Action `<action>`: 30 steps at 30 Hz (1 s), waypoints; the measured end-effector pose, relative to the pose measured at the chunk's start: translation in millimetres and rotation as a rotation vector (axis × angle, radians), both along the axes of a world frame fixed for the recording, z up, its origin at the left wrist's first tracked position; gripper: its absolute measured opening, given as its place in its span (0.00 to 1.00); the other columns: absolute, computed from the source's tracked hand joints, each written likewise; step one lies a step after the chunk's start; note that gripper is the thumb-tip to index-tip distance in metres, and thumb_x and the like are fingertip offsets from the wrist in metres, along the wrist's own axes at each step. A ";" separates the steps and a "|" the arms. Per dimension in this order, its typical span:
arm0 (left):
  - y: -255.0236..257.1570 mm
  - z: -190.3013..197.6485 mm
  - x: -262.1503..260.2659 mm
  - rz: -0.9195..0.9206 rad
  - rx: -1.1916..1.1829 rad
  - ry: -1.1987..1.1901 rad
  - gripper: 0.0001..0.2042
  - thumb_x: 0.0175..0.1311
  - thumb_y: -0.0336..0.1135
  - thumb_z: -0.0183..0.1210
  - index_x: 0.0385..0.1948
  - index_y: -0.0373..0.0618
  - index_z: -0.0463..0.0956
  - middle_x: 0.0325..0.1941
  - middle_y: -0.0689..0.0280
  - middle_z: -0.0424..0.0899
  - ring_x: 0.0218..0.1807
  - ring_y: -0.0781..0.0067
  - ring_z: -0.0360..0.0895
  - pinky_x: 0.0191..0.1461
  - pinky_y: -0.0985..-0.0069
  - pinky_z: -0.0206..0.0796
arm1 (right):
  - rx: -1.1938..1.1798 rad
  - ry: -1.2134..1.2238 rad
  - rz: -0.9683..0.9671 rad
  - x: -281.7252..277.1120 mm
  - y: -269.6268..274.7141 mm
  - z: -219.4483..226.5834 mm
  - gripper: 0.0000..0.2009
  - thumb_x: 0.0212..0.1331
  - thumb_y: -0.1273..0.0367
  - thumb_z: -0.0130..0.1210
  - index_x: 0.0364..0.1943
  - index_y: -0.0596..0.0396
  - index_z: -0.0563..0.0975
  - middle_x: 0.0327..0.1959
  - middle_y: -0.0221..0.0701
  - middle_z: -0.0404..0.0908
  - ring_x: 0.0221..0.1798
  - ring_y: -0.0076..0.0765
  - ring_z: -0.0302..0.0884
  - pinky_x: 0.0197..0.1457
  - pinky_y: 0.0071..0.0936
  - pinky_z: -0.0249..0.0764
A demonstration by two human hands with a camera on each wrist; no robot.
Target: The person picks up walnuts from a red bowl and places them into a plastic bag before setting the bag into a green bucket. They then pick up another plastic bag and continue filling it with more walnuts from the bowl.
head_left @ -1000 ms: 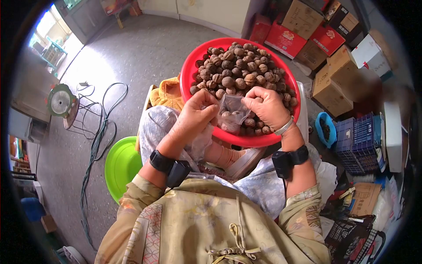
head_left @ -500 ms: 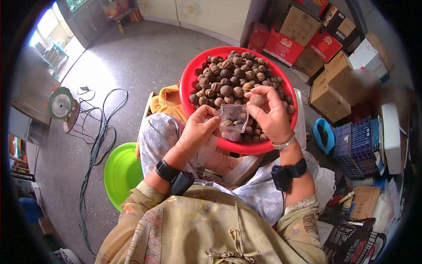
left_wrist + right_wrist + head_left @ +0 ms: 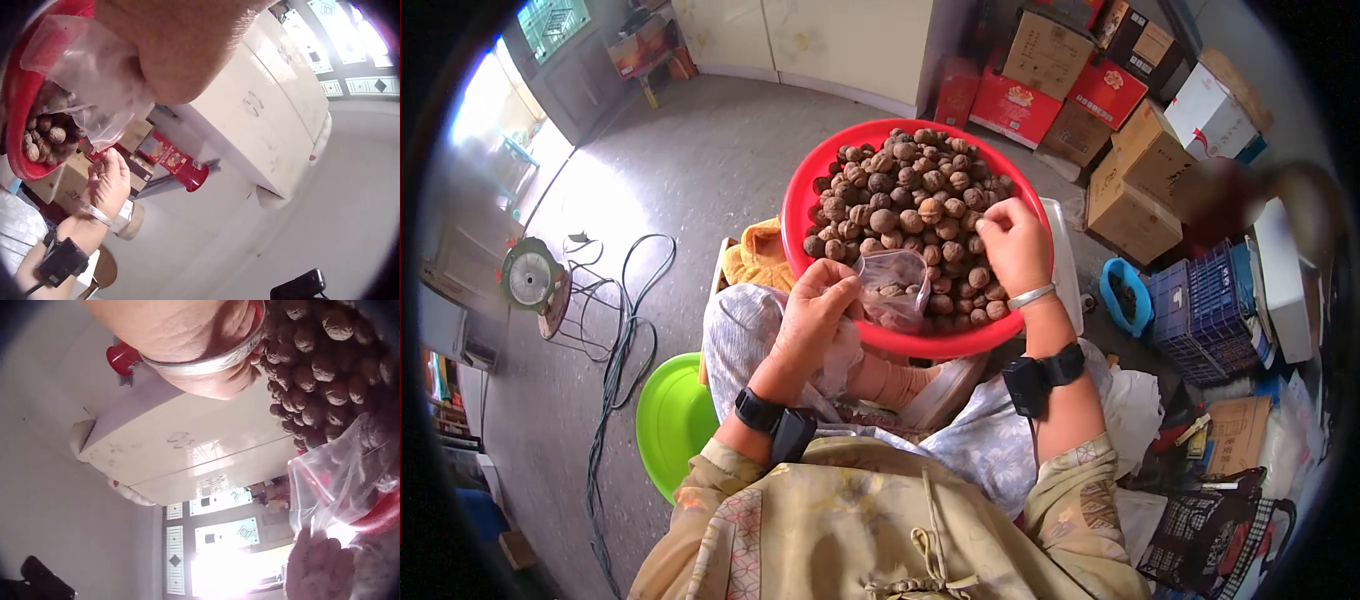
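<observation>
Walnuts (image 3: pixel 905 185) are heaped in a red basin (image 3: pixel 798 190). A clear plastic bag (image 3: pixel 897 275) with walnuts inside hangs over the basin's near rim, its edge pinched by the left hand (image 3: pixel 812 308). The right hand (image 3: pixel 1018 252) is over the right part of the heap, apart from the bag, with bent fingers; whether a walnut is between them is hidden. The left wrist view has the bag (image 3: pixel 94 69) beside the basin and the right hand (image 3: pixel 106 194) beyond. In the right wrist view the left hand (image 3: pixel 320 569) grips the bag (image 3: pixel 331 481) beside the heaped walnuts (image 3: pixel 325 369).
An orange cloth (image 3: pixel 758 258) lies left of the basin, above a green basin (image 3: pixel 675 425). Cables (image 3: pixel 625 330) run along the floor at left. Stacked boxes (image 3: pixel 1140 180), a blue crate (image 3: pixel 1200 315) and a small blue container (image 3: pixel 1125 297) stand at right.
The right hand let go of the bag's edge, held a walnut beside the bag, and now is farther right over the heap. The left hand keeps its grip. The head view has shifted.
</observation>
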State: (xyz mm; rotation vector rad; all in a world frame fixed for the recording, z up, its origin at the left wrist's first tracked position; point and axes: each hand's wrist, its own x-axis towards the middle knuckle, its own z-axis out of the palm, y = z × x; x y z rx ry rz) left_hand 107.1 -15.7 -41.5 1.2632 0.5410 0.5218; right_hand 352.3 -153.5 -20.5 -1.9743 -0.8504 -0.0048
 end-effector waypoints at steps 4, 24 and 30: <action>5.1 -9.4 0.1 0.033 -0.015 -0.019 0.05 0.70 0.35 0.60 0.36 0.46 0.75 0.31 0.75 0.78 0.32 0.87 0.71 0.36 0.86 0.63 | -0.362 -0.252 0.014 -11.7 6.8 -10.5 0.12 0.49 0.66 0.70 0.34 0.53 0.79 0.39 0.42 0.81 0.45 0.56 0.81 0.48 0.47 0.78; 2.4 10.1 1.9 0.055 -0.020 0.080 0.07 0.69 0.33 0.59 0.41 0.40 0.76 0.30 0.69 0.80 0.31 0.82 0.77 0.36 0.84 0.69 | -0.377 -0.293 0.059 -15.7 9.0 -24.2 0.15 0.50 0.69 0.62 0.43 0.57 0.75 0.43 0.50 0.81 0.44 0.60 0.82 0.49 0.47 0.80; -1.8 20.6 12.9 0.062 -0.009 0.042 0.06 0.69 0.33 0.59 0.39 0.41 0.76 0.28 0.70 0.79 0.29 0.81 0.76 0.34 0.83 0.69 | 0.037 0.049 0.265 -23.8 5.3 4.9 0.16 0.54 0.71 0.65 0.47 0.58 0.76 0.37 0.39 0.85 0.40 0.39 0.85 0.48 0.35 0.80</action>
